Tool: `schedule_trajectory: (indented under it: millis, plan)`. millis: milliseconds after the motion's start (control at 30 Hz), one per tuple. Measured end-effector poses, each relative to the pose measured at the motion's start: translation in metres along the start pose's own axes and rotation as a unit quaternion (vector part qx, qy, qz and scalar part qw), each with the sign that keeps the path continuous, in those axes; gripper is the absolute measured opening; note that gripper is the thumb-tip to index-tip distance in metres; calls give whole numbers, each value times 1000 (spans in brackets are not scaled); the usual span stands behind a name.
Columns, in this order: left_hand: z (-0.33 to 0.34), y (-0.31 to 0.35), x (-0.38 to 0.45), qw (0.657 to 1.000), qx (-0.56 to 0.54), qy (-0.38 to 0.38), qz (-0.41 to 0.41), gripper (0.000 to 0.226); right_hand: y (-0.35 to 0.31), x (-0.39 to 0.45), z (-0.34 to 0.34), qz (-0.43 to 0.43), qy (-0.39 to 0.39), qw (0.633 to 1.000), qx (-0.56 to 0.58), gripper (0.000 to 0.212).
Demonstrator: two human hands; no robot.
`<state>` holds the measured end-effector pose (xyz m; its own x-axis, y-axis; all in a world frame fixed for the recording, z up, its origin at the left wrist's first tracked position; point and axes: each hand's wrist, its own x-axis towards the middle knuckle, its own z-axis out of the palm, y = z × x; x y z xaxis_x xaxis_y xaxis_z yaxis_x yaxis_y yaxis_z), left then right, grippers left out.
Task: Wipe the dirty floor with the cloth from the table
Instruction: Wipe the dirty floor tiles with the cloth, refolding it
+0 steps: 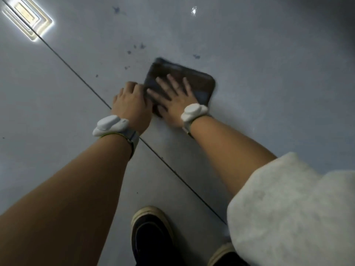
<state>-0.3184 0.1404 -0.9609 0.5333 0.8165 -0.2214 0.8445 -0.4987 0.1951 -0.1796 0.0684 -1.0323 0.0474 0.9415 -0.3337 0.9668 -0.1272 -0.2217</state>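
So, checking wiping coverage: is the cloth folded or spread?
Folded: the cloth is a compact thick pad with rounded edges under the right hand.

Counts, floor scene
One cloth [179,84], two hands, two wrist bands, two shoes, several dark dirt specks [142,46], one tile seam [73,69].

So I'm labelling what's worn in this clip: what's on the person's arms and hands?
Both hands, left and right, are bare, no gloves. Each wrist carries a white rounded device on a strap: left device, right device. The forearms are uncovered. A pale fuzzy fabric sits at the lower right, near the right arm.
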Motion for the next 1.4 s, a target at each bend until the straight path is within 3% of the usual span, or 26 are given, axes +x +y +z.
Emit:
schedule_trajectory:
  millis: [67, 133, 267, 333, 367, 433, 567, 667, 733, 867, 1033, 1167, 1400]
  plan:
    - [3, -5, -6, 999, 13, -49, -2, 43, 24, -6, -2, 87, 11, 996, 4, 61]
    - [9, -2, -9, 997, 15, -79, 9, 47, 28, -26, 6, 115, 30, 993, 4, 61]
    - [13, 24, 3, 990, 13, -122, 65, 52, 0, -89, 46, -58, 36, 997, -37, 61]
    - [12, 33, 13, 988, 33, -133, 66, 55, 3, -100, 55, -87, 34, 995, -38, 60]
    - [14, 34, 17, 987, 51, -142, 58, 60, 9, -100, 54, -54, 39, 997, -28, 59]
    - [18, 30, 25, 978, 103, -181, 34, 75, 20, -97, 52, 93, 82, 992, 7, 60]
    - [27, 16, 26, 957, 132, -257, 14, 88, 68, -84, 28, 361, 102, 925, 65, 61]
    - [28, 14, 27, 957, 123, -261, 21, 82, 103, -61, 5, 451, 83, 882, 105, 61]
    - [26, 13, 32, 954, 119, -273, 21, 79, 120, -38, -9, 464, 73, 876, 111, 60]
    - [37, 11, 25, 963, 96, -251, 11, 78, 134, 13, -34, 381, 39, 921, 71, 59]
    - [43, 3, 20, 971, 65, -227, 20, 75, 105, 32, -29, 132, 28, 991, -20, 59]
    - [27, 4, 27, 968, 79, -237, 21, 72, 77, 3, -14, 3, 5, 998, -66, 64]
    - [3, 21, 43, 943, 155, -294, 28, 65, 31, -79, 19, -60, -49, 996, -39, 61]
